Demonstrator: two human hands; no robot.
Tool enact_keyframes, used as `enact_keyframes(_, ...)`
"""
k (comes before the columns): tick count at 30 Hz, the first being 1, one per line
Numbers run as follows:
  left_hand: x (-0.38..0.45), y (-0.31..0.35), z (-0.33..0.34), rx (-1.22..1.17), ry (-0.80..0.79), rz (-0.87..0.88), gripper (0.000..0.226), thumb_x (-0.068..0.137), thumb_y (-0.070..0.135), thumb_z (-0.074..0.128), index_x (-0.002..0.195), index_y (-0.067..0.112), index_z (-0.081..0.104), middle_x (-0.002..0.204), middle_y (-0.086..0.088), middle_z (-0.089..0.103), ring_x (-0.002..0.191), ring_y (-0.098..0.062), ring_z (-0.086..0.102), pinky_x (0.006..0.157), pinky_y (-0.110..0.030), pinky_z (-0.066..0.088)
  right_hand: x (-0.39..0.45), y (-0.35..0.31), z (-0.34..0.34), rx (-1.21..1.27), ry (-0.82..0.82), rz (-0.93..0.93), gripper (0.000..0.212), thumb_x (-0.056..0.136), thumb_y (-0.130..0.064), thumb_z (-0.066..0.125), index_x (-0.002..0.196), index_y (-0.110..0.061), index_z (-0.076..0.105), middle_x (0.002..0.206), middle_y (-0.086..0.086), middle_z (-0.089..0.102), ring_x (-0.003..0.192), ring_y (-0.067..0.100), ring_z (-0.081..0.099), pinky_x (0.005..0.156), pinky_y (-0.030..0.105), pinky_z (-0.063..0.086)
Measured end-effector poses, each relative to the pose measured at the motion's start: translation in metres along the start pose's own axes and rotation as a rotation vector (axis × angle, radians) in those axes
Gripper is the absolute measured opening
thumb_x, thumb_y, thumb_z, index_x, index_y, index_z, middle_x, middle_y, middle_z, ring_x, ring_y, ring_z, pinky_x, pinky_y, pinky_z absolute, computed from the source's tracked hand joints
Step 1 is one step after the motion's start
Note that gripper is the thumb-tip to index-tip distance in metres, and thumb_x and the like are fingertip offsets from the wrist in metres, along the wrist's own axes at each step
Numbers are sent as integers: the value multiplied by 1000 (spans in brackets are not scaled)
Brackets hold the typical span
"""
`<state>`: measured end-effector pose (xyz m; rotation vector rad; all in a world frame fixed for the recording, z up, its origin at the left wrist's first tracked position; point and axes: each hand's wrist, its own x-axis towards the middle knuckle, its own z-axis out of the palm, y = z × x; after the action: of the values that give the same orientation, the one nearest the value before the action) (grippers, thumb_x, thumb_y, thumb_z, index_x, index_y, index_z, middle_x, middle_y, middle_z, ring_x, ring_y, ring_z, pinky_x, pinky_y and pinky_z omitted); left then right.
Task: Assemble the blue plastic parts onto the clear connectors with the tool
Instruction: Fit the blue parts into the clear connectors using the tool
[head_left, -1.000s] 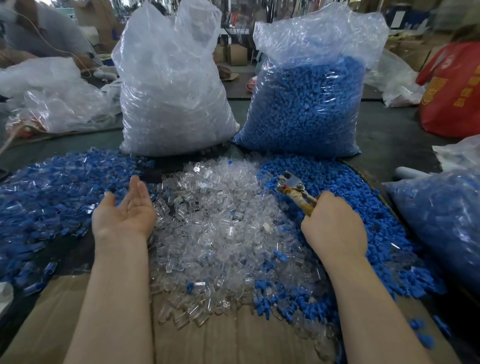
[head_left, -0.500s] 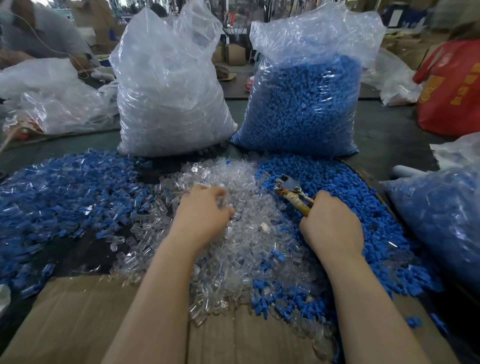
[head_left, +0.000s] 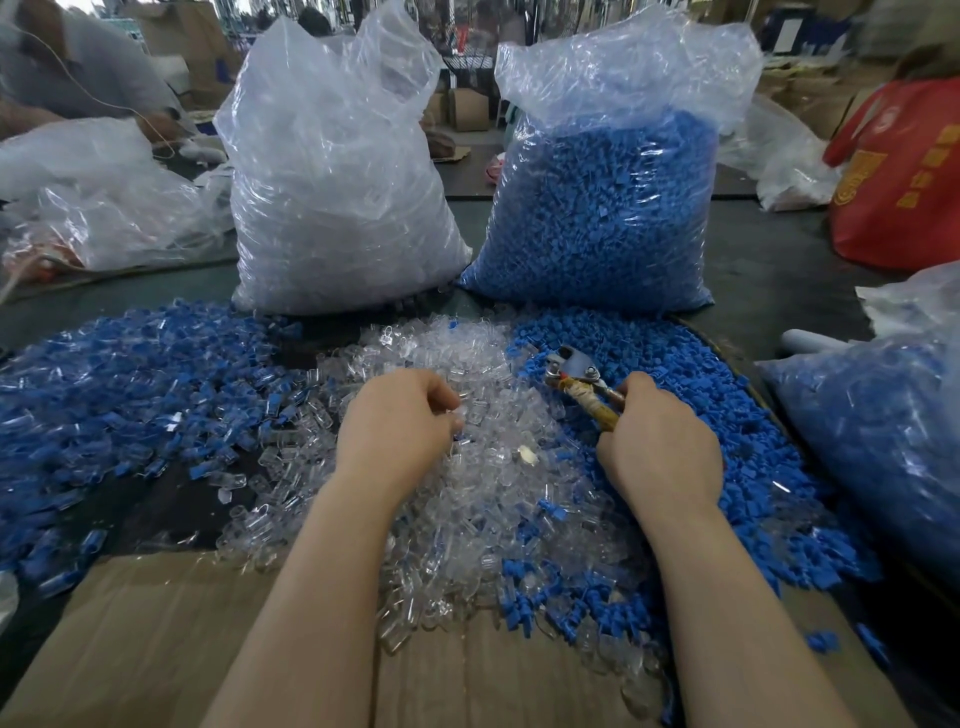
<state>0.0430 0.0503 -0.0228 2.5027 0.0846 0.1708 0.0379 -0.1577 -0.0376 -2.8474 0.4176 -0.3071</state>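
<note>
Two hands: left grip (head_left: 400, 421) pinches a clear connector (head_left: 457, 411), right grip (head_left: 657, 447) clasps one tool (head_left: 576, 376).

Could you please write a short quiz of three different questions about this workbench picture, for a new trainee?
1. True or false: the right hand holds the tool.
2. Multiple choice: the left hand is over which pile? A. the clear connectors B. the loose blue parts C. the bare cardboard
3. Fill in: behind the piles stand two big bags; the bag of clear pieces is to the ____ of the bag of blue pieces.

Key: 1 true; 2 A; 3 left.
</note>
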Motion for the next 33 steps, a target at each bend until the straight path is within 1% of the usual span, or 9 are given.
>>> enact_keyframes(3,1,-1,1,-21,8,-2,12,85,23,76,95,26,72,81,16,66,76,5,58,68,-18,46,1,1,1,9,15,-3,33,85,-19,64,113,-21,46,67,-3,41,52,15,37,45,29,23)
enact_keyframes(7,2,0,1,-60,56,6,5,86,23,75,89,27,74,75,18,65,69,5,59,58,-11,39,1,0,1,22,25,-9,33,85,-20,65,110,-21,44,64,-3,42,52,15,38,45,30,22)
enact_keyframes(11,1,8,-2,-220,177,3,4,85,33,75,82,31,73,68,18,66,61,0,62,52,-13,39,1,-1,2,52,35,9,31,87,-23,65,109,-18,44,63,-3,41,51,16,37,47,32,28)
enact_keyframes(13,1,9,-3,-360,185,-10,6,84,30,76,79,31,73,64,15,68,60,-1,66,49,-10,43,1,-2,1,54,46,14,30,87,-23,65,109,-17,45,64,-3,42,52,18,39,48,32,29)
enact_keyframes(17,1,7,-9,-617,100,-54,16,79,18,81,87,29,75,77,9,73,75,-3,69,73,-20,53,1,0,0,6,26,30,22,89,-24,63,98,-12,46,76,3,47,59,23,42,51,32,29)
enact_keyframes(20,0,7,-11,-698,-7,-76,27,75,9,82,95,27,76,89,7,72,83,-5,68,75,-21,53,0,2,1,-19,-9,56,20,89,-24,62,87,-11,46,76,5,49,53,19,38,49,31,27)
enact_keyframes(25,0,9,-12,-791,-63,-76,23,80,10,77,97,24,74,85,2,76,82,-12,73,70,-21,54,1,2,1,-46,-24,35,29,88,-24,63,69,-15,42,67,3,48,51,18,41,45,29,24)
enact_keyframes(29,1,11,-12,-877,-67,-107,17,83,17,76,100,18,73,86,2,77,84,-13,73,75,-24,56,1,3,0,14,22,3,16,87,-23,61,81,-14,49,70,3,50,53,18,42,47,29,29)
enact_keyframes(33,0,14,-11,-969,-92,-118,19,83,11,75,102,10,72,91,-6,77,88,-18,74,78,-26,58,1,1,0,80,103,-20,12,86,-24,61,83,-18,50,65,-1,46,52,15,38,48,29,28)
